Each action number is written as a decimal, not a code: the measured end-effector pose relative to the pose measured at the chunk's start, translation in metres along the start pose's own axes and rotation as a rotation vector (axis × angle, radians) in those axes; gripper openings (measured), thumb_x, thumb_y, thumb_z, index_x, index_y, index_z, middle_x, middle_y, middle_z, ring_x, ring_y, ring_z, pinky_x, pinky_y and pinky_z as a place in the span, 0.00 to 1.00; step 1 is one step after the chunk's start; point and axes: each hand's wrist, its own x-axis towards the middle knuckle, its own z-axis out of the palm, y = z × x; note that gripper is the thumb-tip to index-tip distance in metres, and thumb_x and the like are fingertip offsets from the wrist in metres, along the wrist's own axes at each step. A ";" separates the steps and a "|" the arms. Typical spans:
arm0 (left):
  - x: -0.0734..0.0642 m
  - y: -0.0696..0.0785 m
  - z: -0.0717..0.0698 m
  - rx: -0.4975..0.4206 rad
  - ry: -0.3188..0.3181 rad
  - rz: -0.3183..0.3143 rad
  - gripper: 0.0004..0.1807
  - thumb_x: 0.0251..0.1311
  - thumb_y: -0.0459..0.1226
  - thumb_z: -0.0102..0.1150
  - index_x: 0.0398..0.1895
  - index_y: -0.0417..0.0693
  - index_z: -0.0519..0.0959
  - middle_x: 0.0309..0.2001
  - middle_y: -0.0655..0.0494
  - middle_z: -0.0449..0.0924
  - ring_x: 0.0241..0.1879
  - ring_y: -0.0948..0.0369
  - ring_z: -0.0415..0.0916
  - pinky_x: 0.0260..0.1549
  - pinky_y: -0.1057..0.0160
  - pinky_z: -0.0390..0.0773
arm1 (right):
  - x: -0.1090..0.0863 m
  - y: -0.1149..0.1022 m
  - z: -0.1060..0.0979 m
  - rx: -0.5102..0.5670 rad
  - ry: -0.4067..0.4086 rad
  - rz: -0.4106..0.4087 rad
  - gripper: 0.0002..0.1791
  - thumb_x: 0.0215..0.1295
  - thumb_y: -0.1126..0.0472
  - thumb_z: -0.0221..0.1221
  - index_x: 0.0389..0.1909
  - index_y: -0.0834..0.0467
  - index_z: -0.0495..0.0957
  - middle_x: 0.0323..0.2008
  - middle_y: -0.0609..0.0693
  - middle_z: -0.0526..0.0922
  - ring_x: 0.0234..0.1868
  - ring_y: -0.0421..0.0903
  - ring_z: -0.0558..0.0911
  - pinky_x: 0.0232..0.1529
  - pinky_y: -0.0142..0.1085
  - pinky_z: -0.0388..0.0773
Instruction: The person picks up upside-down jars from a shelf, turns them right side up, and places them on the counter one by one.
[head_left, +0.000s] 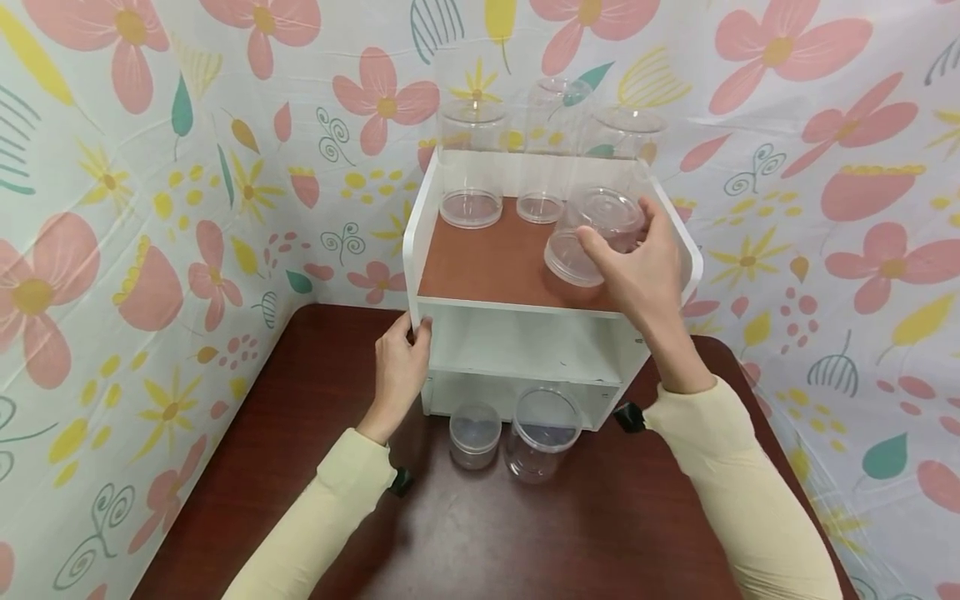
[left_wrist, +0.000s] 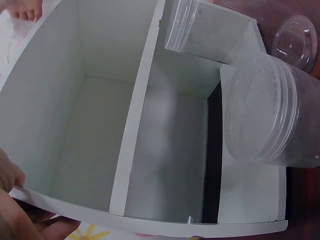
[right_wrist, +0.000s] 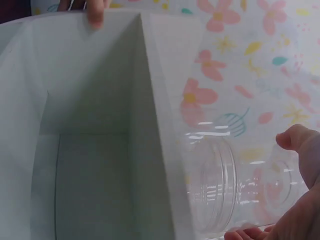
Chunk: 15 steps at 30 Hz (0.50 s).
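Note:
My right hand (head_left: 648, 271) grips a clear plastic jar (head_left: 588, 237) between thumb and fingers over the right front of the shelf unit's brown top. That jar tilts, its round base facing up. In the right wrist view, the jar's ringed end (right_wrist: 212, 185) lies close to the white board's edge, thumb and fingertips around the other end. My left hand (head_left: 400, 367) holds the front left edge of the white shelf unit (head_left: 517, 306), thumb on the front. Left wrist view: those fingers (left_wrist: 55, 227) curl around the side panel.
Three taller clear jars (head_left: 471, 208) (head_left: 540, 208) (head_left: 622, 137) stand along the back of the unit's top. On the dark red table (head_left: 480, 533), a small clear jar (head_left: 475, 437) and a larger one (head_left: 542, 450) stand before the lower shelf. Patterned cloth (head_left: 187, 250) hangs around the table.

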 end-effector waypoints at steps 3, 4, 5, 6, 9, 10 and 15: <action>0.001 0.001 0.000 -0.003 0.001 0.002 0.12 0.78 0.39 0.54 0.43 0.41 0.83 0.21 0.51 0.69 0.18 0.55 0.65 0.18 0.60 0.63 | -0.010 -0.002 -0.011 0.010 -0.007 -0.002 0.52 0.62 0.41 0.68 0.80 0.59 0.57 0.63 0.57 0.73 0.57 0.49 0.75 0.57 0.39 0.72; 0.001 0.000 0.000 -0.001 0.003 0.001 0.12 0.78 0.39 0.54 0.43 0.41 0.83 0.21 0.51 0.69 0.18 0.55 0.65 0.18 0.60 0.64 | -0.012 -0.003 -0.015 0.015 -0.009 -0.001 0.51 0.62 0.42 0.68 0.80 0.58 0.57 0.62 0.56 0.74 0.56 0.49 0.76 0.56 0.37 0.73; 0.001 0.000 -0.001 0.001 0.005 0.000 0.11 0.78 0.39 0.54 0.42 0.42 0.83 0.21 0.51 0.69 0.18 0.55 0.65 0.18 0.60 0.64 | -0.015 -0.003 -0.018 0.015 -0.014 0.008 0.51 0.62 0.42 0.68 0.80 0.57 0.57 0.62 0.55 0.74 0.55 0.48 0.76 0.54 0.35 0.73; 0.001 0.000 -0.001 0.001 0.005 -0.002 0.12 0.78 0.39 0.53 0.43 0.41 0.83 0.21 0.51 0.69 0.18 0.56 0.65 0.17 0.60 0.64 | -0.018 -0.003 -0.022 0.019 -0.021 0.015 0.50 0.63 0.42 0.68 0.80 0.57 0.58 0.61 0.54 0.73 0.54 0.48 0.76 0.52 0.33 0.73; 0.000 0.001 -0.001 0.008 0.003 -0.005 0.12 0.78 0.39 0.53 0.43 0.40 0.83 0.21 0.51 0.69 0.18 0.56 0.64 0.17 0.60 0.63 | -0.027 0.000 -0.031 0.031 -0.035 0.022 0.46 0.64 0.45 0.68 0.78 0.56 0.60 0.60 0.52 0.74 0.52 0.46 0.78 0.45 0.28 0.76; 0.000 0.001 -0.001 0.010 0.000 -0.005 0.12 0.78 0.39 0.53 0.43 0.40 0.82 0.21 0.51 0.69 0.17 0.55 0.64 0.17 0.60 0.63 | -0.031 0.002 -0.034 0.023 -0.041 0.025 0.46 0.64 0.46 0.69 0.78 0.55 0.61 0.60 0.52 0.74 0.52 0.45 0.78 0.44 0.27 0.75; -0.001 0.001 0.000 0.020 -0.009 0.001 0.12 0.78 0.40 0.53 0.45 0.42 0.82 0.21 0.51 0.69 0.18 0.55 0.64 0.17 0.60 0.63 | -0.052 0.015 -0.048 -0.013 -0.049 -0.004 0.43 0.65 0.53 0.70 0.77 0.57 0.62 0.62 0.51 0.73 0.49 0.39 0.77 0.45 0.24 0.72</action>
